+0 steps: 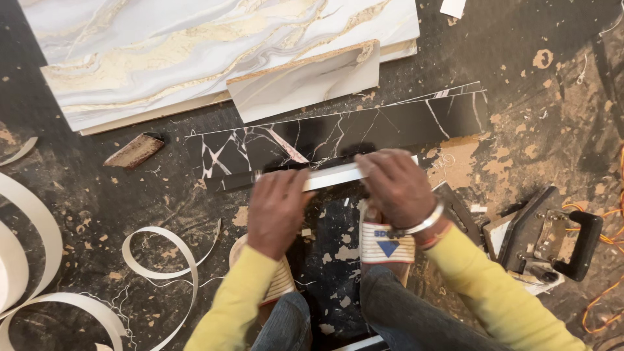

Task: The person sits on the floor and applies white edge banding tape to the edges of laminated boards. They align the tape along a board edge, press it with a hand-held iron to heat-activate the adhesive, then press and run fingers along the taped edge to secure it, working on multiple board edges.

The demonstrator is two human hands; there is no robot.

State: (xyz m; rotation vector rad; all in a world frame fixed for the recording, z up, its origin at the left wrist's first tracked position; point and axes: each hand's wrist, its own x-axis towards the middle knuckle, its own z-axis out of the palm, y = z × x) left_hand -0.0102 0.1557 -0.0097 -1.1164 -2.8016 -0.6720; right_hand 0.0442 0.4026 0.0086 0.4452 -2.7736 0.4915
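Head view looks straight down at a dusty floor [97, 214]. Both hands grip a pale strip [335, 175] that lies along the near edge of a long black marbled panel [338, 136], just past centre toward 12 o'clock. The left hand [276, 211] is closed over the strip's left end, fingers curled on top. The right hand [396, 185], with a metal bangle [426, 222] at the wrist, is clamped over the strip's right part, fingertips pressing down. Strip and panel touch along their length.

At 6 o'clock sit the person's knees in jeans [403, 312] and yellow sleeves [500, 289], with a striped sandal [387, 244] under the right wrist. At 11 o'clock lie large white marbled boards [195, 52], a smaller offcut [305, 81] resting on their near edge. At 8 o'clock white edge tape [162, 260] curls over the floor. At 4 o'clock stands a black-handled tool [552, 240], with an orange cord [608, 286] beside it. A small wood wedge [135, 151] lies at 10 o'clock.
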